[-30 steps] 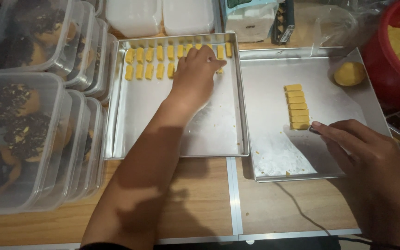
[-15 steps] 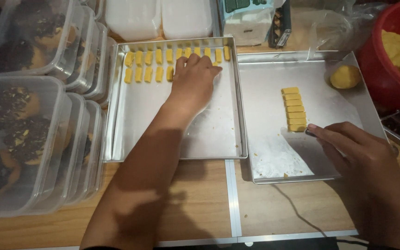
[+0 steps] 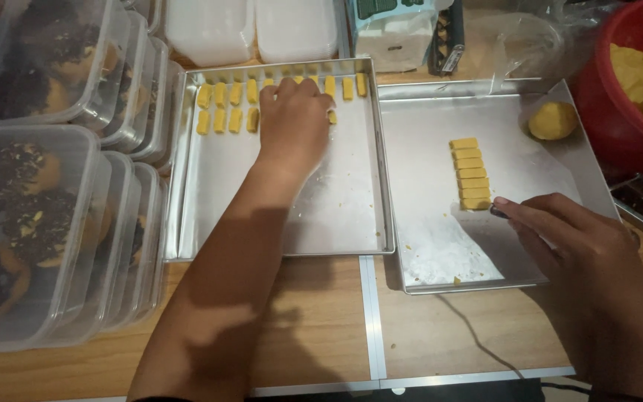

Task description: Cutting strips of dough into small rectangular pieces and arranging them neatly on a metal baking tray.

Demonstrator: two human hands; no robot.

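So your left hand (image 3: 295, 123) is resting palm-down, fingers loosely curled over the rows of yellow dough pieces (image 3: 221, 108) at the far end of the left baking tray (image 3: 210, 223), while your right hand (image 3: 567, 238) is pinching something small and dark just beside the stack of cut pieces (image 3: 472, 173) on the right tray (image 3: 426, 268). Compared with half a second ago, your left hand is sitting a touch further left along the rows, and the right one hasn't really moved.
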